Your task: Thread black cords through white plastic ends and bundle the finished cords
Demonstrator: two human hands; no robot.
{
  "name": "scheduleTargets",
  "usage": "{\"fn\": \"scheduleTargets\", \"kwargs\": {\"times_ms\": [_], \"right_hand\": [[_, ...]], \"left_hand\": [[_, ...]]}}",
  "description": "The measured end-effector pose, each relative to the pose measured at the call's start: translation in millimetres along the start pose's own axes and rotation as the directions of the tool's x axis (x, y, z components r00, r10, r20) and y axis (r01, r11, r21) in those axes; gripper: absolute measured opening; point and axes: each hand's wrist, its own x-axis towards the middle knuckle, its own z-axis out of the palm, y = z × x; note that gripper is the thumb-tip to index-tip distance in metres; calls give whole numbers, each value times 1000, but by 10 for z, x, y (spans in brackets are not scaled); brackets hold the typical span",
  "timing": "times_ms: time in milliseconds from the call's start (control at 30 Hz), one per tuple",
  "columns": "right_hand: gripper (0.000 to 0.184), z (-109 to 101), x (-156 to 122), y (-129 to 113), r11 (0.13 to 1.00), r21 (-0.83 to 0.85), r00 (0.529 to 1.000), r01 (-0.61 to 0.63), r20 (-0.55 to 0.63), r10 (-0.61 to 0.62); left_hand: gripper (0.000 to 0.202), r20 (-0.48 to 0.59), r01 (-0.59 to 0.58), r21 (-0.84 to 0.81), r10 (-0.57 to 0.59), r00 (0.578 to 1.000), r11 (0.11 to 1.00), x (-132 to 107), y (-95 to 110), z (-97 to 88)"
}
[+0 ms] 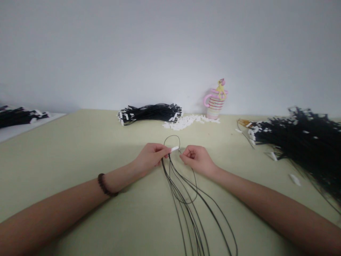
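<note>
My left hand pinches a small white plastic connector between thumb and fingers. Several thin black wires hang from that hand and trail toward the table's near edge. My right hand is closed in a pinch on one black wire, just right of the connector. That wire's end is close to the connector's right tip; whether it is inside cannot be made out. A thin loop of wire arcs up behind the connector.
Loose white connectors lie at the back, beside a bundle of black wires. A pink striped cup stands by the wall. A large black wire pile covers the right side. More wires lie far left.
</note>
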Motion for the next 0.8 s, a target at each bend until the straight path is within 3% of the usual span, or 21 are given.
{"fn": "scheduleTargets", "kwargs": {"times_ms": [567,667,800], "right_hand": [[16,13,-21,5,994,-95,998,58,-34,-61],[14,8,-34,-12,985,-132,993,107,-36,-112],[11,-13,-65,-71,936,-252,962,247,-53,-268]], "left_hand": [[31,17,27,-7,-27,999,1000,1,13,2],[31,37,25,14,-25,999,1000,-3,18,0],[32,72,-3,62,-1,997,998,3,1,-15]]}}
